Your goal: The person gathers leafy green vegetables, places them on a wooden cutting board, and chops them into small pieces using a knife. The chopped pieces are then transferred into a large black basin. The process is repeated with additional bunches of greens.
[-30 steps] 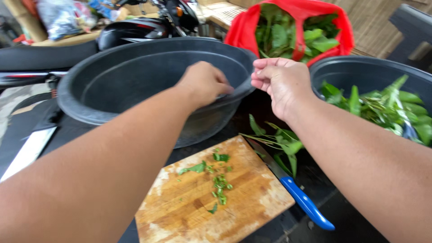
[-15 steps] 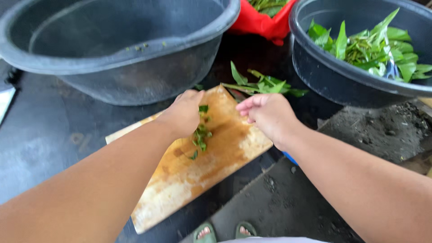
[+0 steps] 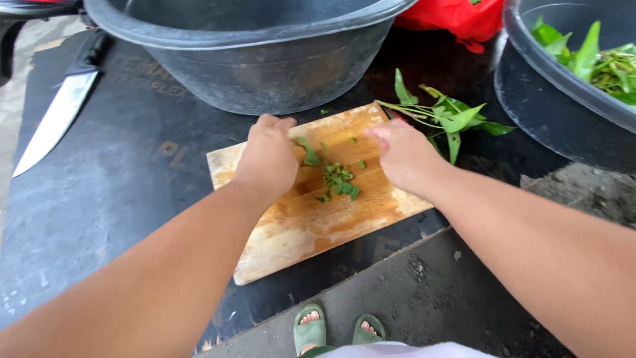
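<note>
**Both hands back down on the board, closing on the chopped greens**

The small heap of chopped green leaves lies near the middle of the frame, on the upper half of the wooden cutting board. A second ago both hands were lifted to the rim of the large dark basin; now they are down on the board, one on each side of the heap. The left hand rests knuckles up just left of the pieces, fingers curled under and pressed together, touching a larger leaf scrap. The right hand sits at the board's upper right edge, fingers bent down and close together; whether the tips grip anything I cannot tell. By my reading, the scattered bits are being gathered.

Just right of that hand, a bunch of whole leafy stems lies on the dark tabletop. The empty dark basin fills the upper centre, close behind the board. A second basin holding greens is at upper right, a red bag between the two. A kitchen knife lies at upper left, well apart from both hands. Sandalled feet show at the bottom edge.
</note>
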